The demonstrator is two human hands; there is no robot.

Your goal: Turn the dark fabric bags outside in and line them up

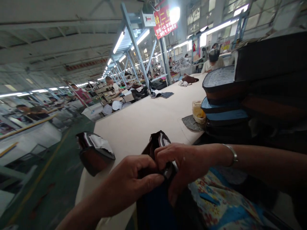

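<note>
My left hand [136, 180] and my right hand [185, 163] meet over a dark sewn fabric piece [158, 138] with brown and whitish layers at its far end. The fingers of both hands are bent and pinch its edge where the hands meet. The exact pinch point is partly hidden by the fingers. Below the hands hangs dark blue and black material [158, 204]; I cannot tell if it belongs to the same piece. A similar brown and black folded piece [94, 156] with a whitish inside lies left, at the table's edge.
The pale table [134, 123] runs away from me. On its right stand a yellowish plastic container [199, 111], a grey flat scrap [191, 123] and tall stacks of dark curved pieces [223, 92]. Fabric scraps [165, 94] lie farther back. A person [212, 60] sits beyond.
</note>
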